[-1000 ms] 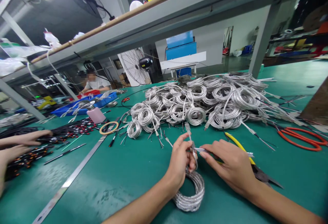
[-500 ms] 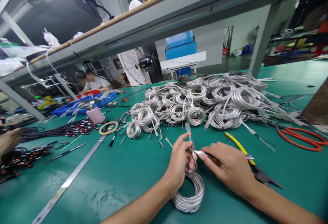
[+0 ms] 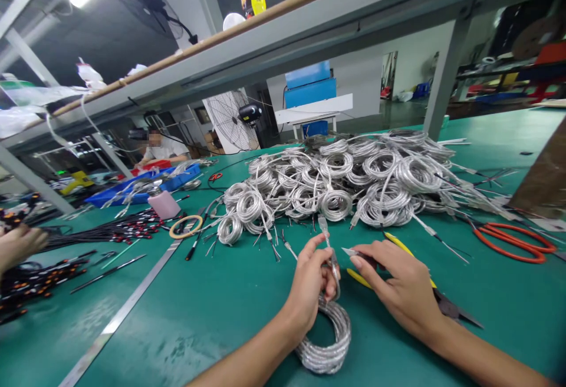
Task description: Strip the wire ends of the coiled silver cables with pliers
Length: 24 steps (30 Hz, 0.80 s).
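Note:
My left hand (image 3: pixel 307 278) is closed around the end of a clear-jacketed silver cable, with its flat connector (image 3: pixel 324 228) sticking up past the fingertips. Below that hand, the rest of the cable lies as a coil (image 3: pixel 329 351) on the green table. My right hand (image 3: pixel 400 278) pinches a slim knife (image 3: pixel 349 252), its pale pointed blade just right of the cable and apart from it. Most of the knife's handle is hidden by the fingers. Yellow-handled pliers (image 3: pixel 451 304) lie partly under my right hand.
A large heap of coiled cables (image 3: pixel 336 166) spreads behind my hands. Orange-handled scissors (image 3: pixel 515 242) lie right. A steel ruler (image 3: pixel 128 307), a tape roll (image 3: pixel 186 227), a pink bottle (image 3: pixel 163 201) and black cables (image 3: pixel 106 228) occupy the left, where another person's hand (image 3: pixel 22 245) shows.
The knife blade has drawn away from the cable, to the right and slightly up, with my right hand. My left hand keeps its hold on the cable. The view has shifted slightly.

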Each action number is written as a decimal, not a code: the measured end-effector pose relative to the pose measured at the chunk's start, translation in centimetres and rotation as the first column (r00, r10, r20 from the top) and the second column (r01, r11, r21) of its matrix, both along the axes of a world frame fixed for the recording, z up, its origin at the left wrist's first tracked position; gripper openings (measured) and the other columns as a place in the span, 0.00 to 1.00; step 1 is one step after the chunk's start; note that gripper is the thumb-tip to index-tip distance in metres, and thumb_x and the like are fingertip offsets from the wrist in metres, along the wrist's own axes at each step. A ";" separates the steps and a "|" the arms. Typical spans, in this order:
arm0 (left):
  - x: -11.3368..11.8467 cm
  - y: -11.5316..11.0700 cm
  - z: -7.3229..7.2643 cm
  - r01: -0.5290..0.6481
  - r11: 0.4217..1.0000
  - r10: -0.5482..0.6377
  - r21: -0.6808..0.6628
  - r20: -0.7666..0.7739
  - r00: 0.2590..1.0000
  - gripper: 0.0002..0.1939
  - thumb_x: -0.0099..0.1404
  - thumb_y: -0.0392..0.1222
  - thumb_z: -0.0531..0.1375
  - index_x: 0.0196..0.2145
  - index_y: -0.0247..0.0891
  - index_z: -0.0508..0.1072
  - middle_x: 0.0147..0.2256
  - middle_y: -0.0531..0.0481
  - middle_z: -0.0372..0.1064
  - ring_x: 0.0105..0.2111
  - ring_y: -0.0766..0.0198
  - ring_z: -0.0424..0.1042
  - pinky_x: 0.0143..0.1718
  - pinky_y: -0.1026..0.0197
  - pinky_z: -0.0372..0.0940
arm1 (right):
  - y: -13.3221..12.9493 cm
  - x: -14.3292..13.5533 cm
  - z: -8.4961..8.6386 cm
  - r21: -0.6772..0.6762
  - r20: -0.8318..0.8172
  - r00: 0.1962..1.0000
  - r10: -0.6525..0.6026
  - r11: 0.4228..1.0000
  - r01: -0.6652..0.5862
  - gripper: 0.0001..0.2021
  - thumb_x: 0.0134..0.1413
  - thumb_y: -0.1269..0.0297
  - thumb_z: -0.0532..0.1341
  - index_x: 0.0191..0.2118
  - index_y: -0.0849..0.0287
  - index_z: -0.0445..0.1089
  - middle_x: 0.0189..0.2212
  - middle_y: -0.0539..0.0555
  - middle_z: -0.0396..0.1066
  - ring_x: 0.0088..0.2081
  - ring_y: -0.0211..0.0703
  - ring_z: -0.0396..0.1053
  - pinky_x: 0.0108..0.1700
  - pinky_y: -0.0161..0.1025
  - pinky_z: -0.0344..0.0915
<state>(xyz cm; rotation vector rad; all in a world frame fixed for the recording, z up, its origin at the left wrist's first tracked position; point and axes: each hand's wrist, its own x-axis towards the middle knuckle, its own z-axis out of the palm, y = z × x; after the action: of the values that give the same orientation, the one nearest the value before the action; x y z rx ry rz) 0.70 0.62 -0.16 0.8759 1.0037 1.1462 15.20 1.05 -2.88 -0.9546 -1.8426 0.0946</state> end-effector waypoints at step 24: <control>0.0 -0.3 0.4 0.231 0.955 -0.172 0.185 -0.288 0.942 0.32 0.51 0.49 0.62 0.48 0.27 0.60 0.19 0.52 0.66 0.22 0.67 0.64 0.28 0.64 0.58 | -2.2 17.7 -2.4 0.121 0.478 0.677 -0.560 0.805 0.581 0.23 0.56 0.48 0.45 0.36 0.55 0.73 0.30 0.55 0.72 0.29 0.48 0.70 0.24 0.40 0.63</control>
<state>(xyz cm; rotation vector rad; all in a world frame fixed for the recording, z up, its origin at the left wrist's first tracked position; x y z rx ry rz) 0.67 0.33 0.29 1.3078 0.9907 0.9886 32.91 -1.20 -5.30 -1.6694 -1.8943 -0.5567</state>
